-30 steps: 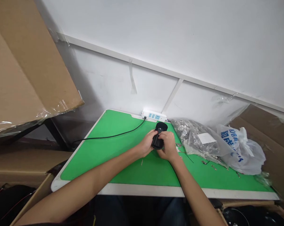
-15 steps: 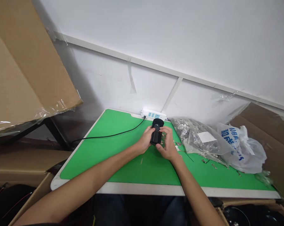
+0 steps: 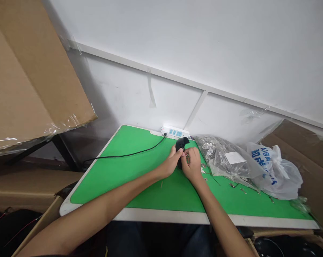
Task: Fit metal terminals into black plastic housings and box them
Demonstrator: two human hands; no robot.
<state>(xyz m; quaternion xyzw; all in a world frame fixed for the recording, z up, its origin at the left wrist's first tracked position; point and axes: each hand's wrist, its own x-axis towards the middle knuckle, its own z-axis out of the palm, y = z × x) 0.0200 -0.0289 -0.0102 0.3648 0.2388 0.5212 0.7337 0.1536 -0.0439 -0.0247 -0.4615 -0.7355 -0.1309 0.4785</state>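
Observation:
My left hand (image 3: pixel 170 164) is closed around a black plastic part (image 3: pixel 180 143) with a curved, flared top, held above the green table mat (image 3: pixel 140 167). Bent fingers of my right hand (image 3: pixel 192 165) pinch at the part's right side. Whatever lies between those fingertips is too small or too hidden to make out. Much of the black part's lower body is covered by both hands. Small metal pieces (image 3: pixel 203 169) lie on the mat just right of my right hand.
A white power strip (image 3: pixel 174 131) with a black cable (image 3: pixel 129 154) sits at the table's back edge. Clear bags of metal parts (image 3: pixel 217 151) and a white plastic bag (image 3: pixel 276 175) rest at the right. Cardboard boxes (image 3: pixel 38 71) stand at the left and right.
The black part has been turned and tilted, so its flared end now points up and right. My right hand's fingers have gone from resting along it to pinching at its side.

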